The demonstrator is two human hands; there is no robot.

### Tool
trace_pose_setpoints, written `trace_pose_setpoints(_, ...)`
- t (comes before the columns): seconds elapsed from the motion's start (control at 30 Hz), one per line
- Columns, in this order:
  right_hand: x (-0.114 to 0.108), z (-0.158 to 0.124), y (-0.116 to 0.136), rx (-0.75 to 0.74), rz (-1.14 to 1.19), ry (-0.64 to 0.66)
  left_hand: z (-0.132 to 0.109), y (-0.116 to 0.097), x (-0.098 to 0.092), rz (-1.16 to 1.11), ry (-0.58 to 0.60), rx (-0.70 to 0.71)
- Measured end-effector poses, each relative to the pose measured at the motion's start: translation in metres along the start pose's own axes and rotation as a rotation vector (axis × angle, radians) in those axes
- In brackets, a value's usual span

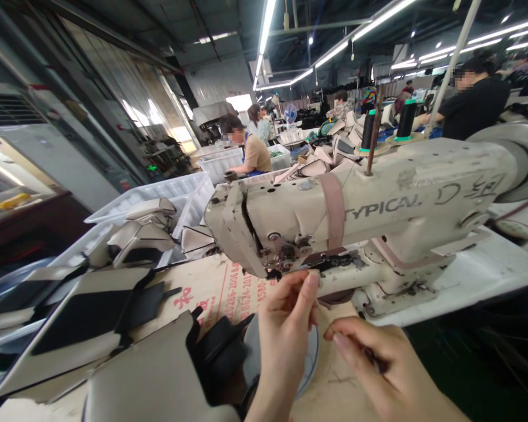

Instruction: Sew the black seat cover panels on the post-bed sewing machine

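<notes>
My left hand is closed in a pinch just below the needle area of a cream sewing machine. Whatever lies between its thumb and finger is too small to make out. Lower and to the right, my right hand is closed too, thumb and forefinger together. A small dark tool shows partly within its curled fingers; its kind is hidden. Beige and black sewn pieces lie left of my hands. Behind my left wrist, a round greyish container is partly covered.
White plastic crates with more beige and black pieces stand at the left. Dark thread cones rise behind the machine. Printed board covers the worktop. Co-workers sit beyond, one in a tan shirt, another in black.
</notes>
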State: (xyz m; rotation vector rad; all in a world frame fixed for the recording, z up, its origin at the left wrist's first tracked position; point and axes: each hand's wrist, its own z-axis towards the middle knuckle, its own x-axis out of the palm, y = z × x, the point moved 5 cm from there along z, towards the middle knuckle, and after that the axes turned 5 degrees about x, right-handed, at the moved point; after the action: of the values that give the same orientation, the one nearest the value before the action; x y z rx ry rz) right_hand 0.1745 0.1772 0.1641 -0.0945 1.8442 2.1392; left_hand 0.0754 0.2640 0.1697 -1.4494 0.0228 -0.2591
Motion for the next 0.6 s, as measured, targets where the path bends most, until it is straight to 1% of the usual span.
trace_pose_setpoints(0.1,-0.006,-0.002,0.002,0.032,0.028,-0.082,-0.003,0.0,-0.004,-0.083,-0.053,0.03)
trace_pose_setpoints(0.2,-0.008,-0.005,0.003,0.041,0.023,-0.157,-0.004,0.001,-0.003,-0.099,-0.034,0.003)
trace_pose_setpoints(0.3,-0.014,-0.012,0.0,0.078,-0.005,-0.292,-0.006,0.003,0.001,0.003,0.039,-0.055)
trace_pose_setpoints(0.37,-0.021,-0.014,-0.006,0.141,0.031,-0.396,-0.008,0.005,0.001,0.065,0.072,-0.081)
trace_pose_setpoints(0.43,-0.03,-0.012,-0.013,0.201,0.09,-0.468,-0.01,0.006,-0.002,0.109,0.078,-0.083)
trace_pose_setpoints(0.5,-0.038,-0.004,-0.018,0.23,0.132,-0.494,-0.011,0.004,-0.006,0.161,0.054,-0.05)
trace_pose_setpoints(0.6,-0.049,0.012,-0.026,0.202,0.199,-0.51,-0.014,-0.004,-0.014,0.319,-0.004,0.059)
